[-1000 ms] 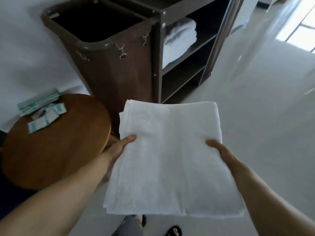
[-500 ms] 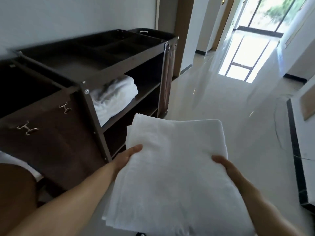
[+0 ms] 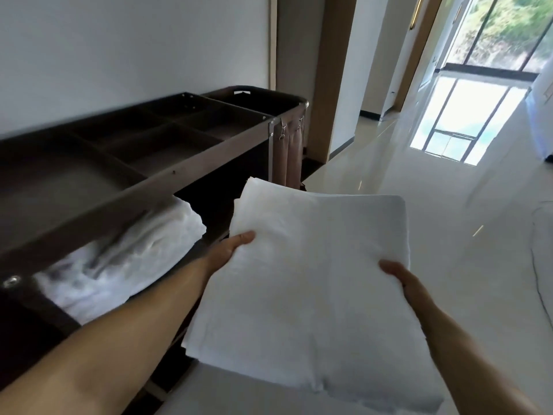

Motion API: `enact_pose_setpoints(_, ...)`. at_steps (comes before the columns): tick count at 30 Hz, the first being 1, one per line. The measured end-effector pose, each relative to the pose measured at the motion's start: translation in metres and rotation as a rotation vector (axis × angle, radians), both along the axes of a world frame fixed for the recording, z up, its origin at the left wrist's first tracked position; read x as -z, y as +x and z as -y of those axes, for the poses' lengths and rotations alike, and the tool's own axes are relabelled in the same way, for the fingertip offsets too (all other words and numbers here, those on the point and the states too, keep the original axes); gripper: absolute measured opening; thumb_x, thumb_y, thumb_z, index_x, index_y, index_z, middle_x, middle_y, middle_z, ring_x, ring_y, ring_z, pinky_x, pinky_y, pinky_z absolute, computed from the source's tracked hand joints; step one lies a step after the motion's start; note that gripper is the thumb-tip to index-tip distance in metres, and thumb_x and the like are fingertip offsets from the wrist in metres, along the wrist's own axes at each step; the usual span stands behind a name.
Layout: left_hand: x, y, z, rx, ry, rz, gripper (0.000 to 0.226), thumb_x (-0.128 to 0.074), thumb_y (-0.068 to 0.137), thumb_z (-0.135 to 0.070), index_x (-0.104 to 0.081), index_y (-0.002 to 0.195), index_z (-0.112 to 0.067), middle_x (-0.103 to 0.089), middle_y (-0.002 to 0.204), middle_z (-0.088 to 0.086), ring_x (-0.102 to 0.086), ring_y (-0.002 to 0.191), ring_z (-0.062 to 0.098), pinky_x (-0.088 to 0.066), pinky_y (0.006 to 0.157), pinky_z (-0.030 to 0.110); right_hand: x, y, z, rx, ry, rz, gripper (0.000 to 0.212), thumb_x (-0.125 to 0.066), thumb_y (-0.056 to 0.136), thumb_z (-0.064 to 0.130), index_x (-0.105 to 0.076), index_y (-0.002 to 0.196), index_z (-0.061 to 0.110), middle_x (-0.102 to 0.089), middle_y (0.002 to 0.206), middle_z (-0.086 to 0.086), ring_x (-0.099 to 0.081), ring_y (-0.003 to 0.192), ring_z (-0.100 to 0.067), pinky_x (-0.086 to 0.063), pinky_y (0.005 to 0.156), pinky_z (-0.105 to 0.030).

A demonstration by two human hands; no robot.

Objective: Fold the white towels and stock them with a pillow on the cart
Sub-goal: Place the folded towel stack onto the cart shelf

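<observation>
A folded white towel (image 3: pixel 314 283) lies flat between my hands in front of the dark brown cart (image 3: pixel 167 175). My left hand (image 3: pixel 230 250) grips its left edge, thumb on top and fingers hidden beneath. My right hand (image 3: pixel 398 275) grips the right edge the same way. A white pillow or bundle of linen (image 3: pixel 128 256) lies on the cart's upper shelf, just left of the towel. The towel's far left corner is level with the open shelf.
The cart's top tray (image 3: pixel 143 145) is split into several compartments. A brown cloth bag (image 3: pixel 291 151) hangs on its far end. Glossy pale floor (image 3: pixel 449 223) stretches to the right toward a bright window (image 3: pixel 490 55). A white wall stands behind the cart.
The view has swung from the round wooden table and the cart's near bag to along the cart's side. The towel, held the same way, is now beside the shelf with the white linen.
</observation>
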State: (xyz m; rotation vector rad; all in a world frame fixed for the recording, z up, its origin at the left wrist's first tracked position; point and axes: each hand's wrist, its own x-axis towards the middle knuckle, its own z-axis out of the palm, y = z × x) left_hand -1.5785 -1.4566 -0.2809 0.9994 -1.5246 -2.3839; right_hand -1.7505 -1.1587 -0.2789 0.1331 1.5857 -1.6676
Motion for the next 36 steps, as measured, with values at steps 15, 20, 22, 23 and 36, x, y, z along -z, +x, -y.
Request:
enact_pose_setpoints(15,0.07,-0.105,0.183,-0.441,-0.013,0.039,0.052,-0.079,0.077,-0.039,-0.069,0.12,-0.012,-0.071,0.116,0.011,-0.067,0.11,0.032,-0.046,0.105,0.048,0.033,-0.186,0.263,-0.255,0.132,-0.097,0.065,-0.086,0.054,0.033,-0.071,0.107,-0.002,-0.073,0.099,-0.026,-0.07,0.093,-0.046,-0.057,0.084,-0.056)
enact_pose_setpoints(20,0.088,-0.081,0.182,-0.741,-0.136,0.149,0.016,-0.072,0.087,-0.034,-0.068,0.099,-0.024,-0.07,0.096,-0.007,-0.064,0.091,0.012,-0.048,0.084,0.03,0.048,-0.183,0.343,-0.457,0.163,-0.174,0.035,-0.079,0.075,0.026,-0.07,0.103,0.007,-0.076,0.083,-0.015,-0.074,0.072,-0.032,-0.061,0.061,-0.039)
enact_pose_setpoints(22,0.094,-0.074,0.175,-0.823,-0.158,0.194,0.01,-0.07,0.088,-0.031,-0.069,0.092,-0.022,-0.072,0.09,-0.009,-0.066,0.091,0.013,-0.048,0.077,0.028,0.055,-0.182,0.363,-0.53,0.138,-0.193,0.027,-0.077,0.078,0.023,-0.07,0.101,0.01,-0.076,0.081,-0.011,-0.074,0.068,-0.027,-0.057,0.052,-0.03)
enact_pose_setpoints(23,0.095,-0.071,0.173,-0.861,-0.174,0.207,0.011,-0.072,0.087,-0.031,-0.07,0.091,-0.021,-0.073,0.089,-0.008,-0.067,0.093,0.016,-0.049,0.077,0.029,0.058,-0.182,0.372,-0.567,0.129,-0.2,0.027,-0.077,0.077,0.023,-0.071,0.102,0.013,-0.077,0.085,-0.011,-0.074,0.071,-0.028,-0.057,0.054,-0.031)
enact_pose_setpoints(36,0.093,-0.127,0.209,-1.17,-0.253,0.315,0.05,-0.069,0.089,-0.035,-0.054,0.135,-0.021,-0.065,0.125,0.001,-0.061,0.112,0.019,-0.046,0.09,0.03,0.059,-0.226,0.519,-0.849,0.234,-0.644,0.076,-0.07,0.083,0.054,-0.051,0.138,0.005,-0.061,0.122,-0.011,-0.058,0.102,-0.031,-0.045,0.084,-0.034)
